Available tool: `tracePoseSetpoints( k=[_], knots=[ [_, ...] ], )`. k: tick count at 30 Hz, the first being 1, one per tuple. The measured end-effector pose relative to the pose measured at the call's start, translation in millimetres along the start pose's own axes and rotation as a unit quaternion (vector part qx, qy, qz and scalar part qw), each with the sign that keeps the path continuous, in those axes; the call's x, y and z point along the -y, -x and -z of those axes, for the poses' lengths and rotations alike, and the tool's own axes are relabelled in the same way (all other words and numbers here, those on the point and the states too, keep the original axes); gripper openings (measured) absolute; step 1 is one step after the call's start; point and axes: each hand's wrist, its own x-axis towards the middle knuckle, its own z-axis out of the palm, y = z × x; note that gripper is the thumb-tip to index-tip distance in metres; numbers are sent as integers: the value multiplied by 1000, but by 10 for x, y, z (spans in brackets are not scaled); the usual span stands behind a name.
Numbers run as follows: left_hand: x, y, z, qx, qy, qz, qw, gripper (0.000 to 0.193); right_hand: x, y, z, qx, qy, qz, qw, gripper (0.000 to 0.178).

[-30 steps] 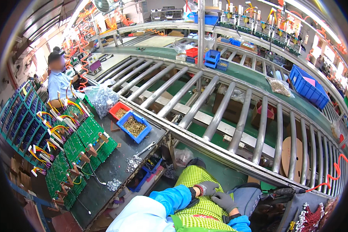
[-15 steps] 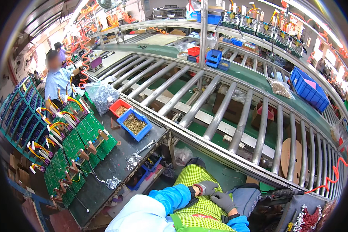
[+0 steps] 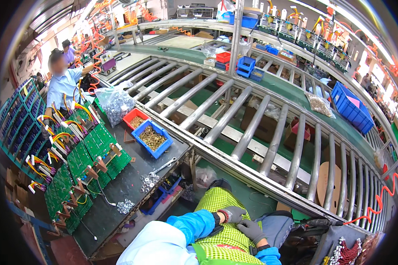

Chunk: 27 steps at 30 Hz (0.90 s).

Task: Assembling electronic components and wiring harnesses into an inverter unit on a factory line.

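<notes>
My left hand, in a grey glove with a blue sleeve behind it, rests on the yellow-green checked apron over my lap. Just beside it lies my right hand, gloved the same way, its fingers stretched toward the left one. Neither hand holds anything that I can see. On the dark workbench to the left are green circuit boards with wires, a blue bin of brass-coloured screws, a red bin, a wrench and loose nuts.
A roller conveyor runs across in front of me. A bag of small parts stands at the bench's far end, where a co-worker stands. At right are a power screwdriver and a coiled orange hose.
The view has shifted slightly. The co-worker's arm has risen, and their body is turned differently. My hands stay together on my lap.
</notes>
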Motion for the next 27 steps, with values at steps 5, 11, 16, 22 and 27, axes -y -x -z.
tracePoseSetpoints(
  k=[5,11,16,22,27],
  knots=[
    [49,-24,-43,-14,8,-8,1000,49,20,-17,-2,17,13,-26,999,37],
    [105,-63,-100,-31,8,-22,999,48,28,-18,3,18,7,-26,999,36],
    [107,-59,-104,-27,16,-17,999,48,44,-19,-6,7,13,-3,1000,33],
    [79,-34,-69,-21,17,-12,1000,49,96,-9,12,7,22,-10,1000,32],
    [97,-51,-96,-39,0,-30,999,47,82,-14,6,9,14,-11,1000,33]
  ],
)
